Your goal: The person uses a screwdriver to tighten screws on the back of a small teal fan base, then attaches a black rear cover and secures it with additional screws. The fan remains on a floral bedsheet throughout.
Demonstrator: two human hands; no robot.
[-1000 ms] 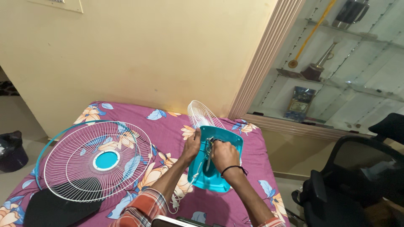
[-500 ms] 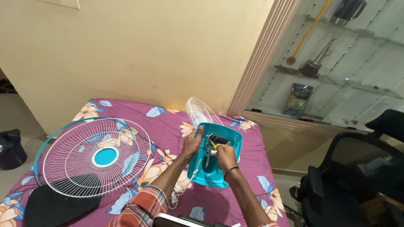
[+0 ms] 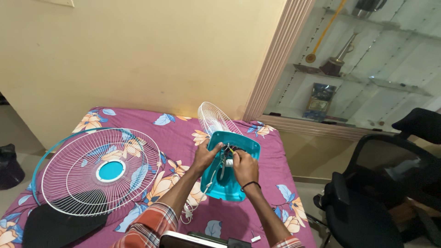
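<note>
- Surface: a bed (image 3: 183,138) covered by a magenta sheet with a floral print; all observed items lie on it.
- Item in hand: a turquoise fan base (image 3: 229,167), turned underside up, lying right of centre on the bed, its open cavity facing the camera.
- Left hand (image 3: 205,157): placed on the left rim of the fan base, fingers curled over the edge and gripping it.
- Right hand (image 3: 245,167): inside the cavity, fingers pinched together on small wiring parts there; exactly which part is gripped cannot be told. A dark band is on that wrist.
- A white cord (image 3: 198,198) runs from the cavity down past the left forearm to the sheet.
- Behind the base, touching or just beside its far edge: a small white wire grille (image 3: 212,118), tilted.
- Left portion of bed, well apart from the hands: a large white fan guard (image 3: 101,170) with turquoise hub and rim, lying flat.
- A black blade (image 3: 64,225) lies partly under the guard's near edge.
- Right of bed: a black office chair (image 3: 376,202).
- Behind: glass display shelves (image 3: 358,78) with trophies.
</note>
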